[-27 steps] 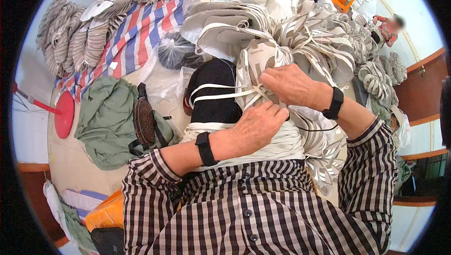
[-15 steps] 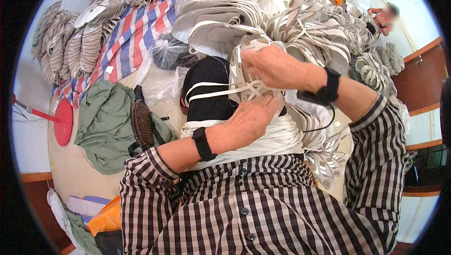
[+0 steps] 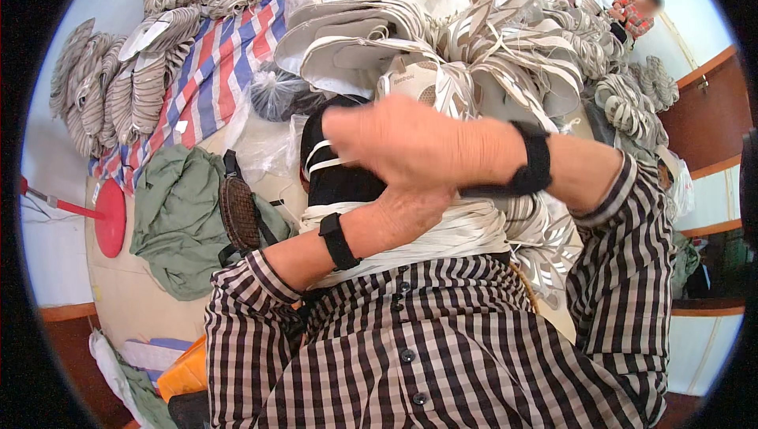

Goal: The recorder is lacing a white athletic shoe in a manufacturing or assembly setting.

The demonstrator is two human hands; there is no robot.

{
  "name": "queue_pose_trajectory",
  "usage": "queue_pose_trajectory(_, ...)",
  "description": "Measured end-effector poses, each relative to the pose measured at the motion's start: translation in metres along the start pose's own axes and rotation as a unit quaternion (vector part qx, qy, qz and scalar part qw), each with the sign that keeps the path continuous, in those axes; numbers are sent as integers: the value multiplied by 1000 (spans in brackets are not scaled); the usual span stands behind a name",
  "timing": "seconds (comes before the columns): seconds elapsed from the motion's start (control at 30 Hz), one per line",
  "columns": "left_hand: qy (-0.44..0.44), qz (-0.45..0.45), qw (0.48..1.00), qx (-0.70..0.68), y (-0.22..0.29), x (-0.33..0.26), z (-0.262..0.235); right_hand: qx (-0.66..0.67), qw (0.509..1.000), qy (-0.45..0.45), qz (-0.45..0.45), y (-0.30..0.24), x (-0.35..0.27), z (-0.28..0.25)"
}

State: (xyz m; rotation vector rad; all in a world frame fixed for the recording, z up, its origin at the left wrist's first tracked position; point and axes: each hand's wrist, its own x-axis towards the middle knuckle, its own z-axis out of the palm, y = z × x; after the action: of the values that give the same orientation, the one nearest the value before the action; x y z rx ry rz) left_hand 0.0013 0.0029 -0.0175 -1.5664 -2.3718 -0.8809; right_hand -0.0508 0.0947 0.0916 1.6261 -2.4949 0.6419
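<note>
Head view: the right hand (image 3: 418, 141) crosses above the left hand (image 3: 410, 208) on white straps (image 3: 458, 231); finger grip unclear, so I'd judge steady tension matters.

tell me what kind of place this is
Probably a small shoe-making workshop: heaps of striped shoe uppers, bundled stacks on a striped tarp, and white strips under the left hand.

Right hand (image 3: 410, 144) above left hand (image 3: 410, 208), over strap bundle (image 3: 450, 231); cloth (image 3: 178, 216) at left, sole pile (image 3: 474, 50) behind.
</note>
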Motion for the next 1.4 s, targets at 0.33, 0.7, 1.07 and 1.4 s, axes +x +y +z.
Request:
queue_pose_trajectory(0.33,11,-9,998,-58,-2,0,-20,44,964,208,-157,-23,95,-35)
queue_pose_trajectory(0.7,420,-211,805,-361,-16,-47,-116,76,997,25,-10,18,48,-41)
queue_pose_trajectory(1.07,485,-164,834,-207,21,-28,-170,164,983,57,60,9,21,-36)
queue_pose_trajectory(1.4,330,-201,752,-534,-44,10,-128,100,976,185,60,15,29,-45)
